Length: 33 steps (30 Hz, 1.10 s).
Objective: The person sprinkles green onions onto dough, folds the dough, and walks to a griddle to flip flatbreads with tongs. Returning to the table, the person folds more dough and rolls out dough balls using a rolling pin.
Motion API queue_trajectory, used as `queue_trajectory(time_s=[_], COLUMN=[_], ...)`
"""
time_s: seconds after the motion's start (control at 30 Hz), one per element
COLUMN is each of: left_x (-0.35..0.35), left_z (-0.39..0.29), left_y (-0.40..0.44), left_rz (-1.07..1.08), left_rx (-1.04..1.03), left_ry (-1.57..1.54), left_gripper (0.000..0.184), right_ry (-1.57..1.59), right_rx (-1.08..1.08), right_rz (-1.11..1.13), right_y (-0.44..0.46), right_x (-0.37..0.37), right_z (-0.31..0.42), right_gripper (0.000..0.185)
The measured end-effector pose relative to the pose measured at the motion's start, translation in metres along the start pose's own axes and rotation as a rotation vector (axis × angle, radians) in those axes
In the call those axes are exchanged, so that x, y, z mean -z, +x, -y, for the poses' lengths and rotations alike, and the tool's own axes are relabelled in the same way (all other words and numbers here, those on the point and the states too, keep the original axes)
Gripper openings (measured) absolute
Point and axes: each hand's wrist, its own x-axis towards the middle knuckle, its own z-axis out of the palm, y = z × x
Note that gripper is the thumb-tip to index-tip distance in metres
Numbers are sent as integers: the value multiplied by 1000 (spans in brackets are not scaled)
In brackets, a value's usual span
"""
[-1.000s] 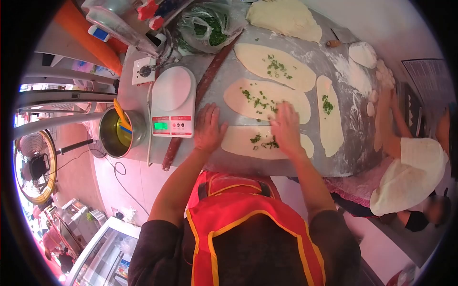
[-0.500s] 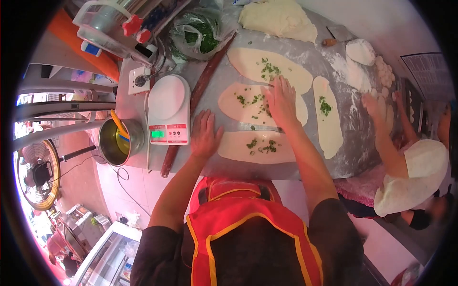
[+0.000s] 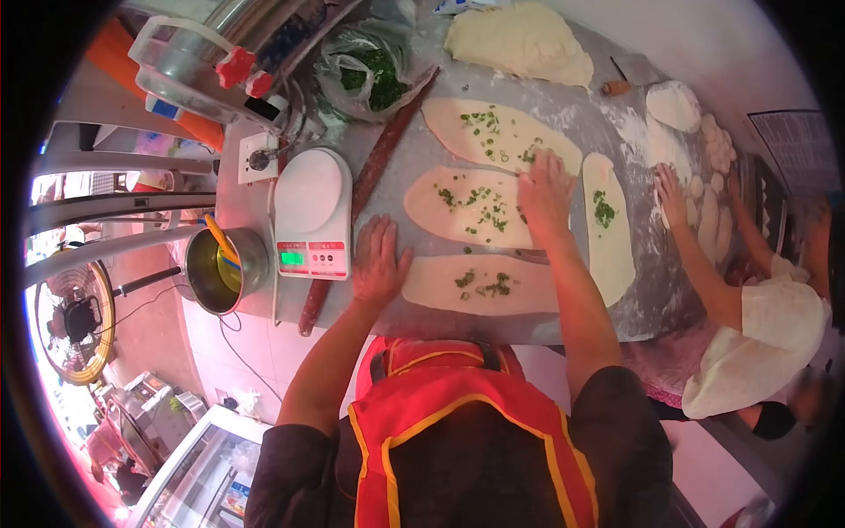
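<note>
My left hand [image 3: 380, 262] lies flat on the grey worktop, fingers spread, beside the white scale [image 3: 312, 211] and the long red-brown rolling pin [image 3: 374, 163]. Over the right part of the top dough sheet [image 3: 466, 132], near its edge with the middle sheet [image 3: 431, 207], is my right hand [image 3: 547, 195], its fingers stretched out over chopped green onion. The lower dough sheet [image 3: 519, 295] lies nearest to me, with a small heap of green onion on it. A narrow sheet [image 3: 606, 255] stands lengthwise to the right, also with green onion.
A bag of chopped greens [image 3: 374, 75] and a big dough mass [image 3: 519, 44] are at the back. A metal pot [image 3: 231, 273] stands at the left. At the right, a co-worker's hand [image 3: 672, 198] is by floured dough pieces [image 3: 673, 107].
My right hand has moved from the lower sheets up to the top one, and its green onion is more spread out. My left hand stays on the worktop. The co-worker's hand has come nearer.
</note>
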Motion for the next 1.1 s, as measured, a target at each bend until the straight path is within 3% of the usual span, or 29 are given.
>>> queue_trajectory(time_s=[0.07,0.33,0.47,0.57,0.7,0.77,0.9,1.0,1.1], left_x=[1,1,-2,-8,-5,-6,-10,-10,-10], left_z=[-1,2,4,9,9,9,11,11,8], left_y=[2,-3,-6,-9,-10,-10,-11,-10,-8], left_rz=[-5,15,8,-6,-5,-3,-23,-28,-24], left_rx=[-12,-30,-41,-44,-56,-54,-58,-61,-48], left_ry=[-4,-10,-31,-74,-74,-72,-72,-56,-36], left_gripper=[53,54,53,51,49,48,47,47,47], right_ry=[48,323,320,328,333,253,105,48,277], right_rx=[7,125,65,136,163,151,-57,-35,61], right_rz=[-107,127,100,16,93,132,4,-205,-202], right_y=[-24,-180,-222,-227,-231,-234,-234,-230,-197], right_x=[-5,42,11,-2,-2,4,8,13,19], right_z=[-20,23,64,101,126,123,84,62,60], right_gripper=[58,64,67,68,66,61,57,50,42])
